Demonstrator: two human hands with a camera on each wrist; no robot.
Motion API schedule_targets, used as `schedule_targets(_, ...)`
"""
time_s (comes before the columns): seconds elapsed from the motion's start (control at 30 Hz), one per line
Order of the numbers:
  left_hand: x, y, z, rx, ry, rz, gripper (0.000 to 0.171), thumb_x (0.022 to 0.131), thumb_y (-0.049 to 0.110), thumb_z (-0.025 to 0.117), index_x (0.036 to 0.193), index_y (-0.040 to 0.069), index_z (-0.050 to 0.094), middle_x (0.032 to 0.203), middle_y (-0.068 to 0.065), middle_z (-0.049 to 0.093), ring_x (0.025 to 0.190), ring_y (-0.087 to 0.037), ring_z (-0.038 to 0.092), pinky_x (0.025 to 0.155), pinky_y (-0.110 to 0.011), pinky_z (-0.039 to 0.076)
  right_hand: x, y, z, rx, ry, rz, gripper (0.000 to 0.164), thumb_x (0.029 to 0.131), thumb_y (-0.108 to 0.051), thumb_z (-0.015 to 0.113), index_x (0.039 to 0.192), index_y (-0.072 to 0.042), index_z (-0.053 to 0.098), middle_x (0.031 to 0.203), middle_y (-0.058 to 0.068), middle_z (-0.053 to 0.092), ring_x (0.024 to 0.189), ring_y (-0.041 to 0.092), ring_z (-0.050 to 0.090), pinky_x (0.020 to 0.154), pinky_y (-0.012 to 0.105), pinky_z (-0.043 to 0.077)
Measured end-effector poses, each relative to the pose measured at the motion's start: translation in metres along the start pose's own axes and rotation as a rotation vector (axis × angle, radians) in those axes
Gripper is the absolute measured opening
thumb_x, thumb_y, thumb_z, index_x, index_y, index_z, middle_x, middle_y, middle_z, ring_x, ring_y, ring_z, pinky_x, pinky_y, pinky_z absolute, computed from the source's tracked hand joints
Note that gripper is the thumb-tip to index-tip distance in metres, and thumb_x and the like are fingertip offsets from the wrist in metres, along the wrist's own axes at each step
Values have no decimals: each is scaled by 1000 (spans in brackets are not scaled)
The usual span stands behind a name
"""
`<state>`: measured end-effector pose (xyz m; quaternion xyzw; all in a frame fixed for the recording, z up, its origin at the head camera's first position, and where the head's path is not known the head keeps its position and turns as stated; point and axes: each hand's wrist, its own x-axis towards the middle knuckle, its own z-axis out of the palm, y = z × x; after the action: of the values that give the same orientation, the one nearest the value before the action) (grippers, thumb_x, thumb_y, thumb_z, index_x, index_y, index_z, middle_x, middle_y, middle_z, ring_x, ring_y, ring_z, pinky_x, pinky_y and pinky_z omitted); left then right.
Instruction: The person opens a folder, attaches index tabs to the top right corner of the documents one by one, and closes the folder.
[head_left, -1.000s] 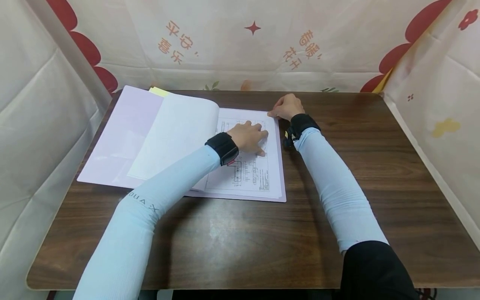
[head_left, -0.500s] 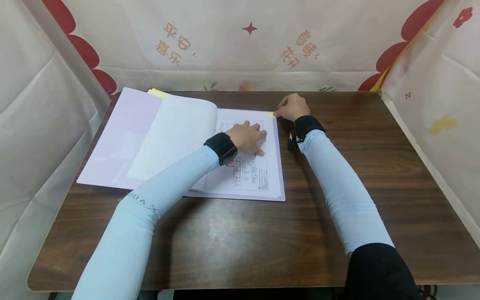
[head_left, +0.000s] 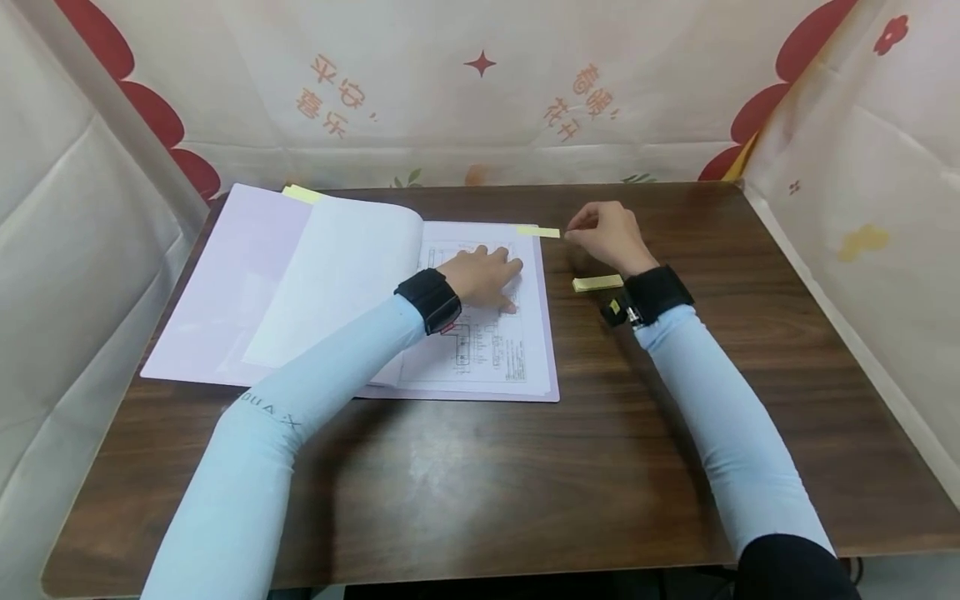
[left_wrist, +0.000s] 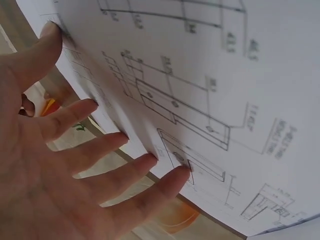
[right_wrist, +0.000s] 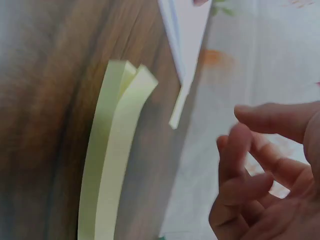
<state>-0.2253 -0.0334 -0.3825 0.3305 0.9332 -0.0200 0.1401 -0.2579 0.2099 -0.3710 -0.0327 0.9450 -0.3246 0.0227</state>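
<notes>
An open lilac folder (head_left: 217,275) lies on the table, its pages turned to a sheet of technical drawings (head_left: 502,358). My left hand (head_left: 480,279) rests on that sheet with fingers spread, and its fingertips (left_wrist: 182,174) touch the paper in the left wrist view. A pale yellow sticky strip (head_left: 540,232) sits at the page's top right corner and sticks out past the edge. Just right of the strip is my right hand (head_left: 611,237), fingers loosely bent, nothing between thumb and forefinger. Below it on the table lies a pad of yellow sticky strips (right_wrist: 110,150), its top strip lifting at one end.
Another yellow tab (head_left: 302,193) shows at the top of the turned-over white page (head_left: 337,275). The brown wooden table (head_left: 480,492) extends to the right and toward the front. A printed cloth curtain (head_left: 420,108) hangs behind and at both sides.
My right hand has let go of the strip at the page corner and drawn back to the right, uncovering the strip and the sticky pad. My left hand stays on the sheet.
</notes>
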Motion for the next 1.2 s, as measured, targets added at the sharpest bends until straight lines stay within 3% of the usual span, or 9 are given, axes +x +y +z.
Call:
schedule_targets(0.23,-8,12,0,53,53,44,62,101,43,63,154,15,45,156,-15,46,136,-34,51,112,-53,47,-40,-3,-3,20,-38,-126,21,100,-24,68,112,-8,71,110,14,69,88,28,68,72,30,53)
schedule_targets(0.5,-27,18,10,105,141,70,56,102,38,62,150,12,51,147,-15,56,124,-30,59,103,-45,54,-63,-12,20,-85,-158,-234,16,94,-16,75,108,-8,73,107,14,73,91,28,66,76,37,51)
schedule_targets(0.73,-55,15,12,93,167,69,57,99,45,68,143,11,56,137,-13,62,114,-28,62,95,-43,57,-73,-12,35,-177,-230,-356,34,86,-18,85,115,-8,72,116,14,69,102,28,67,84,43,53)
schedule_targets(1.0,-94,10,16,7,193,52,59,93,49,73,139,13,60,132,-10,64,110,-27,60,90,-40,56,-86,-20,41,-265,-258,-465,60,74,-34,94,124,-11,70,143,21,53,126,37,49,102,53,46)
schedule_targets(1.2,-106,6,30,-39,177,32,67,88,54,77,139,15,60,133,-9,63,111,-27,59,90,-41,54,-98,-22,46,-295,-359,-477,84,67,-45,97,137,-16,62,163,20,37,148,41,33,118,64,35)
